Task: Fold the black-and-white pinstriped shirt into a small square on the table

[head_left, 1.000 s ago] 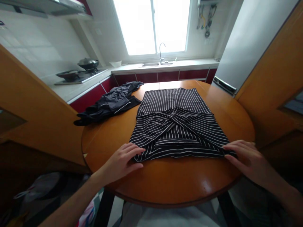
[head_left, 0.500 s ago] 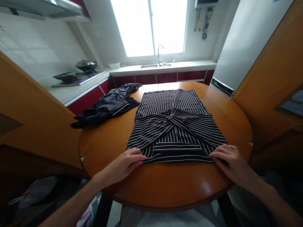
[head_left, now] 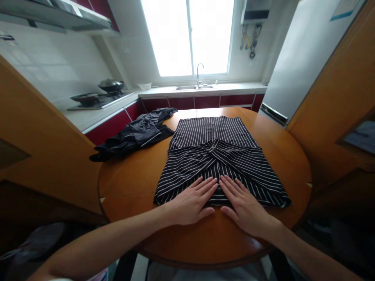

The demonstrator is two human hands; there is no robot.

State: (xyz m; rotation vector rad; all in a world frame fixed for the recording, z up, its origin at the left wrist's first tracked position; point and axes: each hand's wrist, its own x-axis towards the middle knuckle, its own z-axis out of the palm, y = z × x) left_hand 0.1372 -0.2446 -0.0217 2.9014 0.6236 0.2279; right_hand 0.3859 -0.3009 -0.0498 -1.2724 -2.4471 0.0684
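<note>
A black shirt with white stripes (head_left: 237, 154) lies folded on the round wooden table (head_left: 125, 183), its sleeves crossing near the middle below the collar end. My left hand (head_left: 191, 201) rests flat on the shirt's near edge, fingers stretched out and pointing up toward the centre. Mirroring it, my right hand (head_left: 241, 203) lies flat on the same edge, fingertips close to those of the left. Both palms cover part of the near hem, and neither hand grips the cloth.
Dark crumpled clothes (head_left: 137, 132) lie at the table's left edge. Beyond stand a counter with a sink (head_left: 187, 88), a stove with a lidded pan (head_left: 110, 86), and a fridge (head_left: 304, 58) at the right. Wooden doors flank the table.
Both hands have let go of the shirt's near corners and moved inward to its middle, where they lie flat. The camera view has tilted up slightly.
</note>
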